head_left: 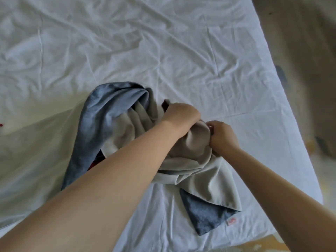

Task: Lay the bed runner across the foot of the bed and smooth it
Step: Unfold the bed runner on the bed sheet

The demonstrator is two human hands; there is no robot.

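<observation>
Hands [181,113] on bunched bed runner [109,110]

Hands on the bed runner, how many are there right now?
2. The left hand grips the bunched runner near its middle on the white sheet; the right hand pinches a grey fold just beside it. Neither is hidden.
</observation>
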